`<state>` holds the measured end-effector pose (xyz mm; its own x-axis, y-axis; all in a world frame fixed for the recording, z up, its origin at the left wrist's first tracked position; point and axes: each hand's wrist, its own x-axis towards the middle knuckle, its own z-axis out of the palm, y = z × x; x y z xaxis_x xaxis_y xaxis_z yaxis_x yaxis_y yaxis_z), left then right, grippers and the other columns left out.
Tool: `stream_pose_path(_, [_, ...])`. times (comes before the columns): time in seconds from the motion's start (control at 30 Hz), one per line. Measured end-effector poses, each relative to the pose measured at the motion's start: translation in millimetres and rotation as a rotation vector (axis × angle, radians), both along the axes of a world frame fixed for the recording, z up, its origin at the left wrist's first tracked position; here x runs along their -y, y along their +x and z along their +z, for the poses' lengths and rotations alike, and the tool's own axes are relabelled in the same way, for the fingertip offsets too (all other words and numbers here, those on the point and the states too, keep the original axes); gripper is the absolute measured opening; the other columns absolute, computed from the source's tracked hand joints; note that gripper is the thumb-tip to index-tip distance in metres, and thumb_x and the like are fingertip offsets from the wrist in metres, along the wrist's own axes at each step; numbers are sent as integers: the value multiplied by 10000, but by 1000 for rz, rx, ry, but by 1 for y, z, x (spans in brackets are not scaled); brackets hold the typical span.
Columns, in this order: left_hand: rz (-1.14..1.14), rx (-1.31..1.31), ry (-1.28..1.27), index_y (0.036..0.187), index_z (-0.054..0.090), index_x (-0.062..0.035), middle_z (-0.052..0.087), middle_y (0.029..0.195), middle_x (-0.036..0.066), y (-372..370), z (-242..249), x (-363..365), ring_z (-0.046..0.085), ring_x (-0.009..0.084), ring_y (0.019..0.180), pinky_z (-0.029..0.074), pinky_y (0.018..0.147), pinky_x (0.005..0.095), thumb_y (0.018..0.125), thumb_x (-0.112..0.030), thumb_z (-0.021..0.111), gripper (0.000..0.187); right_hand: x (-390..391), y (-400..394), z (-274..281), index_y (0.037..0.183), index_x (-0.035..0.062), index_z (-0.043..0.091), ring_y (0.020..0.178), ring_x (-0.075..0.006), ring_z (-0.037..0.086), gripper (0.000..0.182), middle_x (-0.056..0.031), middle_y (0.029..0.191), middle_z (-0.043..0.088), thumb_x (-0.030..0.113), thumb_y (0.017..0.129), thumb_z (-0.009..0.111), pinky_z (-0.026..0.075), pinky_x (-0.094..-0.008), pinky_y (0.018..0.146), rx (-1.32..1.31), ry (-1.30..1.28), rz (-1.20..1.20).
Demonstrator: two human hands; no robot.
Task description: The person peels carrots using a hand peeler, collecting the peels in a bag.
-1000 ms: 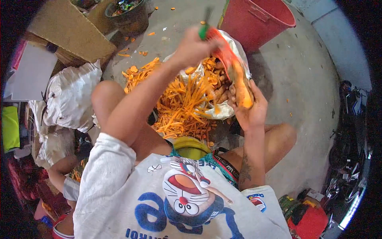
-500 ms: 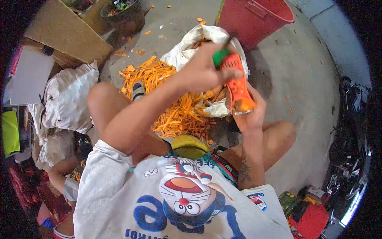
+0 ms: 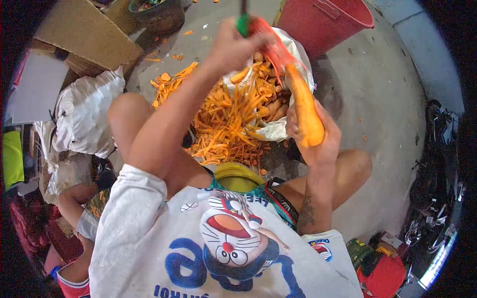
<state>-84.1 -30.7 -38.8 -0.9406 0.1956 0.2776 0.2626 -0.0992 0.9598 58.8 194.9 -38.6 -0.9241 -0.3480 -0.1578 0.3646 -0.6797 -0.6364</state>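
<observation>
My left hand [image 3: 236, 47] is closed around a red slotted peeling tool [image 3: 272, 45], blurred by motion, and a green-handled tool [image 3: 243, 25] with a dark upper part. My right hand [image 3: 325, 141] grips the lower end of a long orange peeled root [image 3: 305, 111], which tilts up to the left. The red tool's lower end is by the root's upper tip; contact is unclear. Beneath my left forearm lies a heap of orange strips [image 3: 223, 124]. Brown roots [image 3: 273, 107] show in an open white sack [image 3: 303, 54] behind the peeled root.
A yellow container [image 3: 236, 174] stands between my legs. The red bucket [image 3: 323, 25] is at the back, with a dark bin [image 3: 159, 20] to its left. Cardboard [image 3: 84, 35] and a full white sack [image 3: 89, 114] lie left. Another person's arm [image 3: 72, 203] shows lower left.
My left hand has moved up and left with the red and green tools, away from my right hand. More of the orange root is now exposed.
</observation>
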Motion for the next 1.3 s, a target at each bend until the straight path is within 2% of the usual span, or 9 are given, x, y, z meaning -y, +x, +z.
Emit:
stream_pose_path(0.1, [232, 8, -43, 935, 689, -49, 682, 742, -9, -15, -5, 16, 567, 33, 594, 428, 518, 221, 912, -186, 746, 150, 2, 1, 5, 1389, 3, 511, 858, -178, 638, 468, -119, 1113, 650, 304, 1033, 473, 519, -286, 735, 44, 61, -87])
stream_pose_path(0.23, [3, -43, -37, 961, 675, -52, 659, 781, -17, 47, 7, -27, 595, 52, 668, 468, 572, 246, 902, -202, 768, 186, 13, -5, 16, 1274, 11, 562, 762, -168, 569, 421, -100, 970, 636, 348, 1045, 458, 437, -281, 643, 116, 147, -190])
stream_pose_path(0.3, [-46, -219, -245, 995, 678, -40, 680, 858, 40, 55, 16, -29, 621, 122, 843, 520, 751, 303, 817, -245, 849, 321, 12, -2, 12, 1269, 10, 558, 738, -168, 547, 422, -102, 943, 622, 353, 1047, 453, 424, -276, 640, 129, 228, -234])
stream_pose_path(0.53, [148, 54, -39, 969, 676, -43, 688, 807, -4, 10, 13, 5, 614, 62, 654, 476, 571, 219, 906, -209, 767, 199, 9, -2, 12, 1307, -3, 523, 726, -177, 554, 437, -129, 934, 606, 343, 1058, 428, 432, -284, 630, 56, 85, -86])
stream_pose_path(0.63, [13, -26, 45, 984, 665, -47, 687, 835, -2, 48, 3, -29, 611, 74, 666, 477, 585, 233, 882, -192, 795, 220, 13, -2, 17, 1319, -3, 528, 769, -187, 611, 437, -128, 996, 636, 334, 1062, 424, 466, -297, 635, 183, 187, -255])
stream_pose_path(0.7, [-9, -354, -210, 994, 655, -45, 689, 856, 3, 55, 6, -27, 614, 82, 681, 478, 595, 243, 855, -174, 821, 252, 13, 0, 10, 1323, -2, 536, 797, -185, 645, 442, -116, 1038, 656, 339, 1063, 427, 495, -304, 645, 118, 226, -251])
stream_pose_path(0.8, [128, 50, -82, 1018, 680, -50, 685, 800, -17, 8, 11, 9, 587, 61, 635, 455, 570, 219, 885, -188, 787, 220, 12, 7, 9, 1323, -7, 538, 800, -172, 638, 444, -102, 1037, 654, 337, 1064, 429, 516, -305, 671, 101, 206, -180])
stream_pose_path(1.0, [-52, -53, -105, 974, 702, -10, 742, 870, 52, 56, 16, -19, 688, 120, 762, 556, 714, 282, 882, -180, 785, 210, 23, -2, 15, 1390, 4, 491, 804, -146, 574, 467, -85, 989, 618, 332, 1064, 422, 474, -286, 634, 92, 311, -268])
stream_pose_path(1.3, [205, 154, 22, 958, 679, -39, 686, 766, -11, 9, 15, 12, 624, 63, 643, 498, 578, 230, 899, -198, 776, 195, 17, 6, 14, 1376, 10, 486, 685, -139, 519, 468, -93, 959, 583, 354, 1068, 408, 429, -261, 592, 40, 216, -161])
